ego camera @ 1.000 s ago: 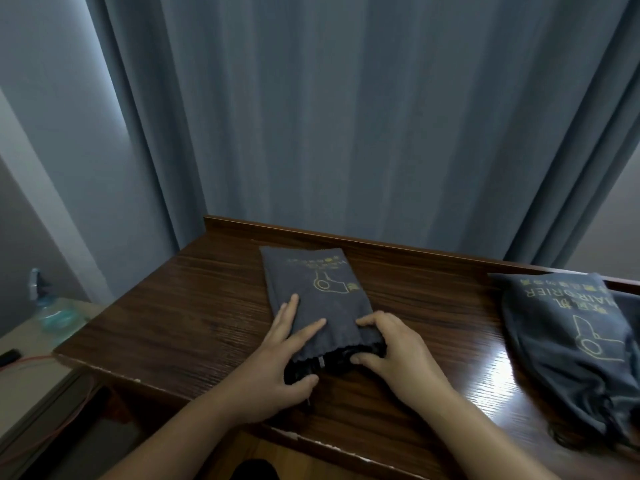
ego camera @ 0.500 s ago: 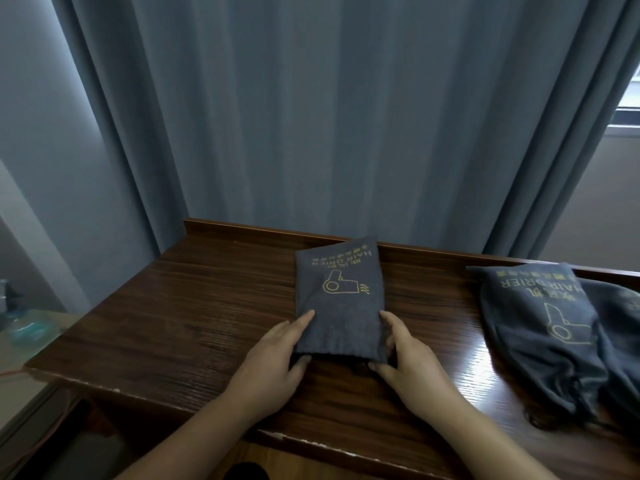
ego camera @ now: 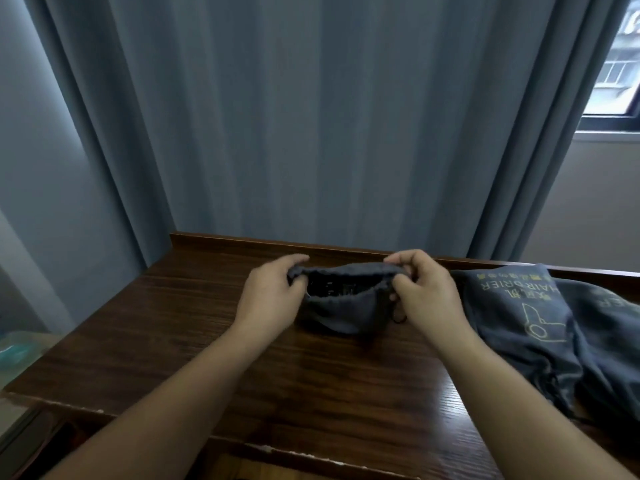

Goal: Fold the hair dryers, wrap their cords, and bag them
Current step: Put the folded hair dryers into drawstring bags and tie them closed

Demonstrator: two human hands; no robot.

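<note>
The dark grey drawstring cloth bag (ego camera: 341,311) stands upright on the dark wooden table (ego camera: 173,341), its mouth running left-right between left hand (ego camera: 273,292) and right hand (ego camera: 424,294), each pinching one rim end.

Dark wood table (ego camera: 194,334) w/ two gray dryer bags (ego camera: 519,327) at right.

A dark wooden bench (ego camera: 173,327) with a raised back edge stands against long blue-grey curtains (ego camera: 311,116). At the upper right a window (ego camera: 616,64) shows a building outside, and something teal (ego camera: 15,351) sits blurred at the left edge.
</note>
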